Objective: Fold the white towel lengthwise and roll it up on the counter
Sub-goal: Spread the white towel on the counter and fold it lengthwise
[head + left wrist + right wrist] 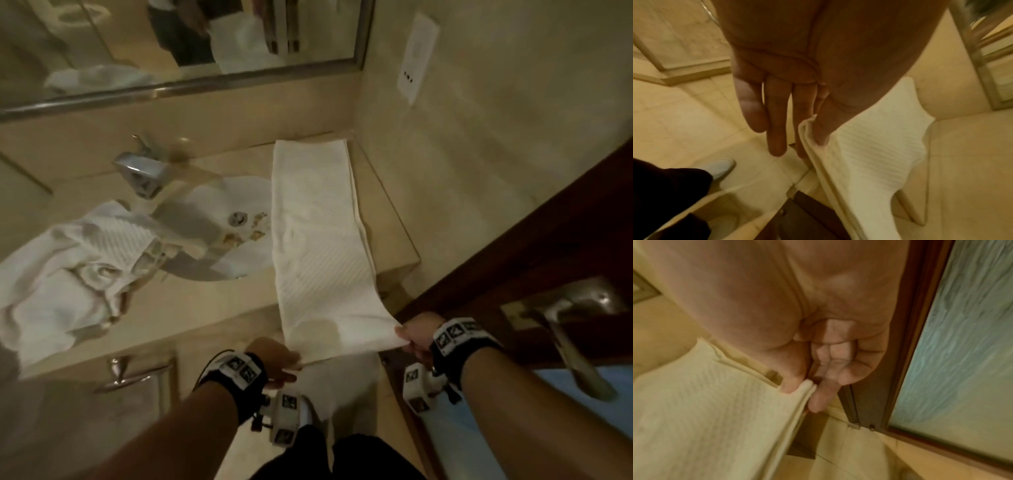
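A white ribbed towel [318, 240], folded into a long strip, lies on the beige counter [387, 219] from the back wall to past the front edge. Its near end hangs in the air between my hands. My left hand [291, 363] pinches the near left corner; in the left wrist view the thumb presses the towel [869, 154] against a finger while the other fingers [777, 121] hang straight. My right hand [409, 337] pinches the near right corner; the right wrist view shows thumb and forefinger on the layered towel [715, 410] edge, the other fingers curled.
A white sink basin [233, 229] with a chrome tap [142, 171] sits left of the towel. A crumpled white towel [68, 274] lies at the counter's left. A mirror [171, 44] hangs behind. A dark wooden door [534, 274] with a metal handle [561, 329] stands close on the right.
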The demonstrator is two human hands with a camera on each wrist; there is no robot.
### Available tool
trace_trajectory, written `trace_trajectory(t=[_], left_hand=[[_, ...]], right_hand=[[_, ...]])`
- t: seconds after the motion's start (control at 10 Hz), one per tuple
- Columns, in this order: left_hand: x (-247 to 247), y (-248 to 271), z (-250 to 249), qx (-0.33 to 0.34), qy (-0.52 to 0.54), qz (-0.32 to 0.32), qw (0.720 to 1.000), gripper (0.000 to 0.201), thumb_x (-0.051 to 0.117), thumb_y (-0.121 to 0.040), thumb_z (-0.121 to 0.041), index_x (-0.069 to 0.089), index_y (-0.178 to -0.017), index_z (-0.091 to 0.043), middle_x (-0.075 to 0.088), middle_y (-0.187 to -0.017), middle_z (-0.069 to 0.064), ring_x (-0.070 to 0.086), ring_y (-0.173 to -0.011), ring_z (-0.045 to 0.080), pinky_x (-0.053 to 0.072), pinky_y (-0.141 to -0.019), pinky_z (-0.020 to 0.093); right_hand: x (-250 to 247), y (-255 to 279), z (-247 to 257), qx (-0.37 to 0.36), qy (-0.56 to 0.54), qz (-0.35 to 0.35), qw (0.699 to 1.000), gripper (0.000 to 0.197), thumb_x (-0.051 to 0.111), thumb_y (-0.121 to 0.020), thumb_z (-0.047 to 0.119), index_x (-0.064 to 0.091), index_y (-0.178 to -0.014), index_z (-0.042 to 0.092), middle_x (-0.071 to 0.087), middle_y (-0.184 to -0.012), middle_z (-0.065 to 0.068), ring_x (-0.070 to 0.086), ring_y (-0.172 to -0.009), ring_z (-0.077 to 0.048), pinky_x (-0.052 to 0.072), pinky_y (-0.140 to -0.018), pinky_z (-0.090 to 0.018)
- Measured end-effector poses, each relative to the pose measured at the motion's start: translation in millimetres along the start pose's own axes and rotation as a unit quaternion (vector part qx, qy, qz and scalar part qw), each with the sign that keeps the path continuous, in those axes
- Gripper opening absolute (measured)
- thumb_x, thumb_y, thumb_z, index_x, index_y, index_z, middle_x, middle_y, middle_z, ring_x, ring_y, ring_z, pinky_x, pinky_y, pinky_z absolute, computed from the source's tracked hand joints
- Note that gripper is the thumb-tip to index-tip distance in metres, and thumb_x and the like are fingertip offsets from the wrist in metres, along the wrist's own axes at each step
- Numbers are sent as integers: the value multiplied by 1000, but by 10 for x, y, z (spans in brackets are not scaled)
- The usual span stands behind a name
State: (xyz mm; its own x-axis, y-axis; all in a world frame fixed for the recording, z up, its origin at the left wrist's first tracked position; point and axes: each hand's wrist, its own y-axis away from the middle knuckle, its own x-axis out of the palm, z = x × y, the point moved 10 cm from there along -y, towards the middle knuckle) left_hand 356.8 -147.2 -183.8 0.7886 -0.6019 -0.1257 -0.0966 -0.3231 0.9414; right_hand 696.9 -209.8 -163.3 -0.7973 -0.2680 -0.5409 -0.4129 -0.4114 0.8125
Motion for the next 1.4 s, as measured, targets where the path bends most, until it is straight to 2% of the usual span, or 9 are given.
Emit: trace_trajectory(t=[0.2, 0.3, 0.4, 0.6, 0.8, 0.9, 1.0, 1.2, 1.4], left_hand=[[321, -206, 391, -60, -85, 5, 995, 16, 71, -94, -15, 69, -82, -4, 75, -80, 10, 77, -74, 22, 51, -53, 27], [393, -314, 316, -29, -137, -31, 990, 26, 69, -94, -27, 66, -84, -3, 64, -77, 11, 65, -66, 25, 46, -55, 30], [377, -281, 144, -7, -142, -58, 988, 35, 65, -98, -36, 68, -101, 0, 63, -92, 24, 65, -86, 34, 46, -68, 41], [78, 45, -445, 77, 20, -68, 995, 19, 62, -100, -32, 65, -102, -14, 72, -105, 6, 67, -85, 22, 49, -68, 30], [-335, 143, -958, 173, -10, -104, 979, 21, 61, -100, -29, 68, -100, -9, 72, -104, 10, 65, -80, 20, 51, -64, 27], [-466, 88, -1110, 186, -50, -122, 974, 22, 63, -98, -34, 70, -97, -13, 73, -100, 5, 69, -92, 23, 56, -83, 36], [-556, 27, -1310, 193, -72, -128, 970, 22, 63, -97, -37, 71, -96, -17, 74, -98, 3, 69, -94, 22, 56, -94, 42], [-707, -213, -1869, 202, -139, -157, 957, 26, 61, -98, -37, 71, -99, -14, 72, -96, 5, 67, -92, 23, 54, -86, 35], [-817, -587, -2368, 207, -199, -189, 939, 20, 61, -96, -39, 67, -103, -21, 63, -104, -2, 62, -94, 16, 50, -81, 31]], right_hand=[[376, -320, -585, 24, 1, 34, 999, 38, 58, -96, 10, 56, -131, -4, 61, -128, -21, 59, -74, -12, 46, -50, -15], [385, -486, -688, 12, -26, 23, 999, 29, 57, -95, 13, 63, -120, 0, 62, -127, -22, 65, -109, -30, 54, -71, -24], [355, -606, -703, 1, -46, 33, 998, 15, 57, -93, 21, 57, -79, 21, 66, -119, -20, 65, -108, -34, 55, -93, -42], [-10, -305, -61, -25, -151, 20, 988, 8, 55, -97, 14, 58, -89, 13, 62, -85, -6, 57, -64, -13, 45, -55, -21], [-181, -301, 664, -57, -201, -22, 978, 17, 62, -92, 18, 69, -78, 12, 70, -77, -8, 66, -73, -23, 53, -61, -33], [-196, -407, 829, -82, -172, -59, 980, 17, 65, -85, 21, 70, -70, 16, 72, -71, -7, 69, -78, -29, 59, -80, -43], [-245, -390, 993, -92, -144, -73, 983, 21, 61, -88, 24, 70, -71, 16, 72, -73, -6, 69, -75, -27, 58, -73, -38], [-643, -746, 1325, -76, -94, -144, 982, 23, 49, -97, 33, 64, -102, 16, 67, -95, -3, 63, -80, -24, 49, -67, -29], [-553, -1352, 1688, -31, -209, -80, 974, 54, 62, -89, 58, 56, -123, 17, 64, -109, -4, 60, -88, -24, 46, -75, -31]])
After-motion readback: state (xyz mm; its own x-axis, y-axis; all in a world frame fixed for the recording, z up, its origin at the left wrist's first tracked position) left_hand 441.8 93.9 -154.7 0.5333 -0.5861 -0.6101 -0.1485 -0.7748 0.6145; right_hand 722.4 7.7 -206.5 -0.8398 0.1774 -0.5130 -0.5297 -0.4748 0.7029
